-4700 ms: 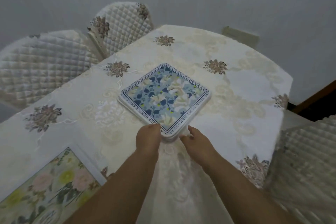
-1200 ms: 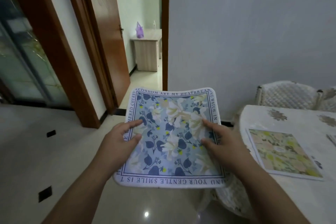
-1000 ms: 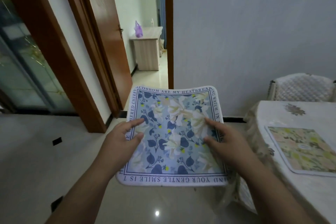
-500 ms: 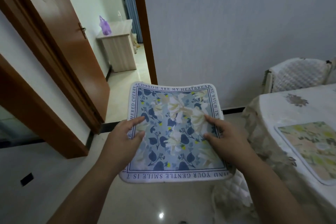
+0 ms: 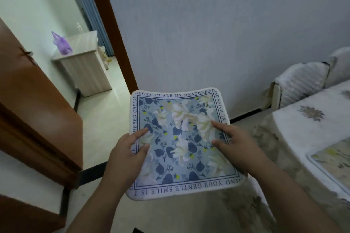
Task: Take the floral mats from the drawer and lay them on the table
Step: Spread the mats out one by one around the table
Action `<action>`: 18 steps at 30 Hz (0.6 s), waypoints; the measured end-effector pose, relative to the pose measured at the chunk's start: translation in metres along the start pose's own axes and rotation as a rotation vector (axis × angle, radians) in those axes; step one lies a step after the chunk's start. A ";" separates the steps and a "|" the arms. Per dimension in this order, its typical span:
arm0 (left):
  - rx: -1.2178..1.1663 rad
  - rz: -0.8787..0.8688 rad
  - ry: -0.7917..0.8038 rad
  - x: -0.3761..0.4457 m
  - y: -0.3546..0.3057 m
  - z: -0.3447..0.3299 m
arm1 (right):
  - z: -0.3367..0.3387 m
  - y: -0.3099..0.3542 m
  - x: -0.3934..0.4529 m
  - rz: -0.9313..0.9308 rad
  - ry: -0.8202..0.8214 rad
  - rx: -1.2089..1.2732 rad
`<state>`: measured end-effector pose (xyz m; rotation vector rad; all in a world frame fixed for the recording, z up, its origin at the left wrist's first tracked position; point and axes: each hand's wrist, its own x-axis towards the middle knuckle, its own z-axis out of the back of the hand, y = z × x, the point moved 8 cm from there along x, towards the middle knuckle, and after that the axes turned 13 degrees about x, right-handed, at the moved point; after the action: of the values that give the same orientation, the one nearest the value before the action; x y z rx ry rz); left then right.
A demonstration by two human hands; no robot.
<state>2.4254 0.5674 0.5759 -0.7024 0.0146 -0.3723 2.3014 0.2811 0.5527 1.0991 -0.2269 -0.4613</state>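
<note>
A square blue floral mat (image 5: 181, 138) with a lettered white border is held flat in the air before me, over the floor. My left hand (image 5: 128, 155) grips its left edge, thumb and forefinger on top. My right hand (image 5: 233, 145) grips its right edge the same way. The other fingers are hidden under the mat. At the right edge of the view stands the table (image 5: 295, 125) under a cream flowered cloth. A second mat (image 5: 335, 159), yellow-green floral, lies on it, partly cut off by the frame.
A grey wall rises straight ahead. An open brown door (image 5: 37, 111) and doorway are at the left, with a small cabinet (image 5: 83, 70) and a purple bag (image 5: 61, 43) beyond. A quilted chair (image 5: 301, 83) stands behind the table.
I lifted the blue mat off the table and carried it away, both hands keeping their grip. Over the last second my view swung right and tilted; the table slid toward the right edge.
</note>
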 end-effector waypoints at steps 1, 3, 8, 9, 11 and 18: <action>-0.005 -0.022 0.031 0.024 0.004 -0.007 | -0.002 -0.002 0.014 -0.027 -0.031 -0.007; -0.019 -0.078 0.089 0.071 0.009 -0.019 | -0.004 -0.001 0.037 -0.071 -0.099 -0.025; -0.039 -0.220 0.248 0.180 0.000 -0.043 | -0.001 0.008 0.076 -0.148 -0.311 -0.009; -0.032 -0.260 0.283 0.198 -0.008 -0.049 | 0.000 0.008 0.079 -0.173 -0.351 0.003; -0.020 -0.331 0.354 0.230 -0.028 -0.065 | 0.007 0.002 0.084 -0.210 -0.434 0.015; -0.056 -0.590 0.537 0.306 -0.121 -0.159 | 0.063 -0.041 0.103 -0.366 -0.713 0.060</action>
<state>2.6496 0.2790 0.5647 -0.6360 0.3322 -1.1234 2.3576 0.1672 0.5393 0.9998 -0.6722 -1.1782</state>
